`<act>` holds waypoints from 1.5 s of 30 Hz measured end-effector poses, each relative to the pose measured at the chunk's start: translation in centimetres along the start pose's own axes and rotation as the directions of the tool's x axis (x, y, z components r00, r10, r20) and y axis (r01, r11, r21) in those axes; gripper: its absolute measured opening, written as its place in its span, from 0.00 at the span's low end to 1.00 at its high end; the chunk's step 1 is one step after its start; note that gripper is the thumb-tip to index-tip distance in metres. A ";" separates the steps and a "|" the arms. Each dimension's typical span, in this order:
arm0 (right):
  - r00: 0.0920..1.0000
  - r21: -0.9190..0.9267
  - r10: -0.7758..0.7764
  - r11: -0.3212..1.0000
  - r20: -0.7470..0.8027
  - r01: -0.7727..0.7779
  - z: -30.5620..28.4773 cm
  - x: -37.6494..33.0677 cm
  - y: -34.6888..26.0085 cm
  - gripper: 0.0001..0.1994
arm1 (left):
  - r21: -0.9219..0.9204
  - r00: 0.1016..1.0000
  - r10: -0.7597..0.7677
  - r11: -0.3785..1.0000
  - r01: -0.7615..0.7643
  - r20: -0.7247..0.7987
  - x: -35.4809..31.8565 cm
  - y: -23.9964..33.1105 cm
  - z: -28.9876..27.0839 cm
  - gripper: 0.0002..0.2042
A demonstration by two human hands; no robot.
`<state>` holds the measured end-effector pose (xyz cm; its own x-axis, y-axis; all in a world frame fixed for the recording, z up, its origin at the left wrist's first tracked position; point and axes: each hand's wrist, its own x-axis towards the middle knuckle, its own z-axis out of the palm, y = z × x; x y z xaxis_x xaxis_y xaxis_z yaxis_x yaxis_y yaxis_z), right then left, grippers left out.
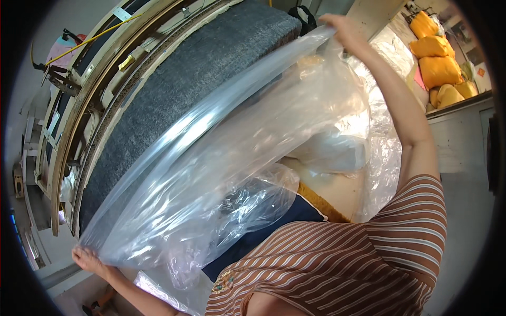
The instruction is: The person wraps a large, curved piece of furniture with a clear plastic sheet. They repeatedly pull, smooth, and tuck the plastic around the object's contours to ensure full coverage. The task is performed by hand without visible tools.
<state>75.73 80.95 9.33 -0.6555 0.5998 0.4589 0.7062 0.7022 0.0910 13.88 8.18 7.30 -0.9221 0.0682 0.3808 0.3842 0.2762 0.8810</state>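
A large sheet of clear plastic film [237, 142] is stretched diagonally in front of me, with its upper edge gathered into a long fold. My left hand [89, 259], low at the far left, is closed around one end of it. At the upper right, my raised right hand [340, 31] grips the other end, arm extended. Just beyond the film stands a big upholstered piece [184, 68] in grey plush fabric, its curved frame on the left side. The lower part of the film hangs crumpled near my body. Dark blue cloth [300, 210] lies beneath it.
A curved wooden frame [71, 137] with metal brackets edges the upholstered piece. A thin yellow rod [95, 39] crosses its top. More clear wrapping [387, 158] lies on the right. Several orange bundles [440, 71] are stacked at the far right above a grey cabinet [458, 137].
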 end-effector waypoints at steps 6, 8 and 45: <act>0.975 -0.034 0.204 0.978 -0.090 -0.207 -1.3 13.6 0.1 0.08 | 0.779 0.991 0.113 0.627 -0.021 -0.065 7.3 -12.3 -15.9 0.17; 0.822 -0.049 0.290 0.932 -0.489 -0.359 0.2 17.8 1.8 0.10 | 0.824 0.994 0.070 0.565 0.033 -0.088 6.9 -14.9 -10.0 0.16; 0.913 0.908 -0.400 0.409 0.084 0.096 1.6 12.8 -45.0 0.15 | -0.225 0.954 -0.187 0.965 0.134 -0.236 7.9 -12.3 -5.9 0.07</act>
<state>35.10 57.67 9.68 -0.9031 0.2988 0.3084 -0.0171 0.6927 -0.7211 2.09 -0.32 1.11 -0.9407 -0.2126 0.2644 0.2575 0.0600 0.9644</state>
